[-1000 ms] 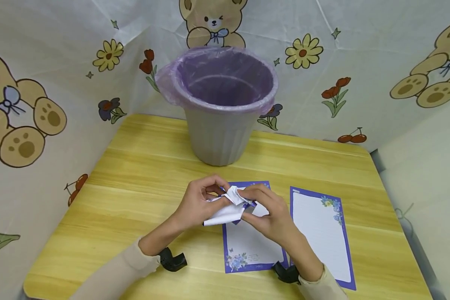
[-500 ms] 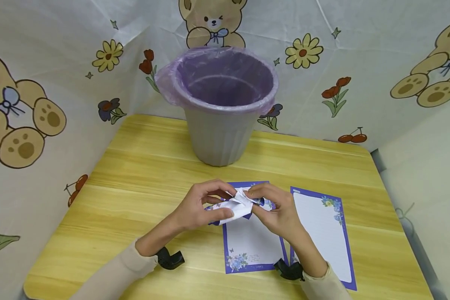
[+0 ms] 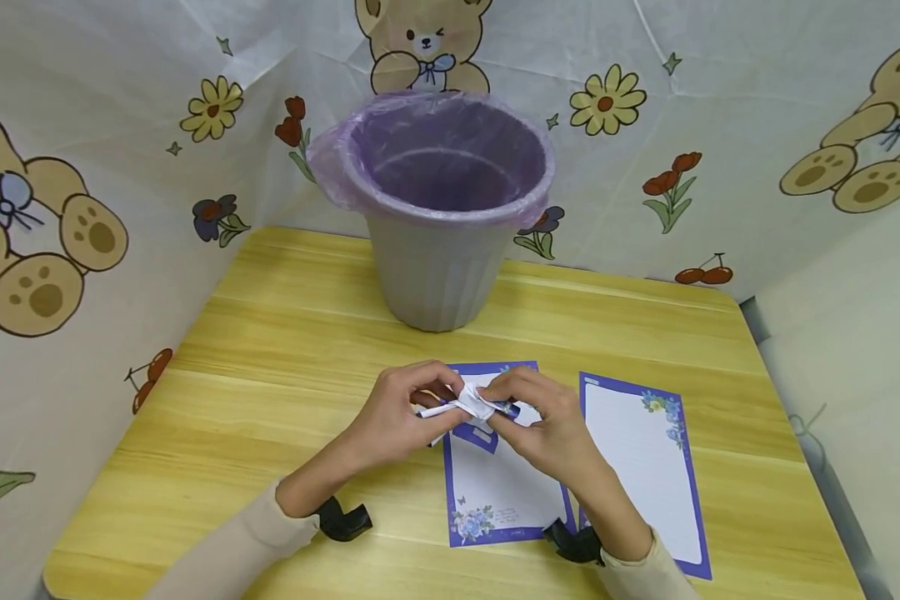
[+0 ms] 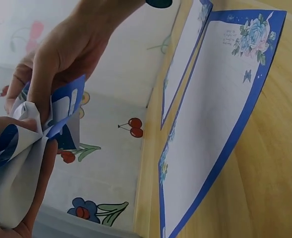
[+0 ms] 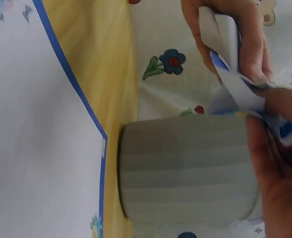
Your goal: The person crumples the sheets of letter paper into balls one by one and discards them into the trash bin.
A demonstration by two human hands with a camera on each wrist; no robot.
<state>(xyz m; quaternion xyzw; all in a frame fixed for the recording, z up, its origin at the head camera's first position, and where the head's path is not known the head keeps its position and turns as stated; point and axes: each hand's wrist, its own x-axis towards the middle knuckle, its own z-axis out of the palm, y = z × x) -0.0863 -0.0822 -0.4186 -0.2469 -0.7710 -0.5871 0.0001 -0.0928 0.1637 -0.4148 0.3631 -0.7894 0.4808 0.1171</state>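
Between both hands is a crumpled sheet of paper [image 3: 476, 402], white with blue-purple edging, held above the table. My left hand [image 3: 401, 412] pinches its left side with thumb and fingers. On the other side, my right hand [image 3: 543, 421] grips the paper's right part, fingertips close to the left ones. In the left wrist view the crumpled paper [image 4: 24, 163] bunches where the fingers meet, and a blue-bordered flap sticks out. The right wrist view has folds of the paper [image 5: 240, 91] between the two hands. Below lies a flat sheet of writing paper [image 3: 506, 492] with a floral corner, partly covered.
A second flat bordered sheet [image 3: 645, 467] lies to the right on the wooden table [image 3: 285, 333]. Behind the hands stands a grey bin [image 3: 438, 275] with a purple liner bag [image 3: 330, 167] over its rim. A patterned cloth [image 3: 255, 50] hangs behind.
The paper between the hands has been turned and squeezed into a smaller, tighter bunch. A blue-purple flap now hangs below it. Both hands stay about where they were; the bin and flat sheets stay put.
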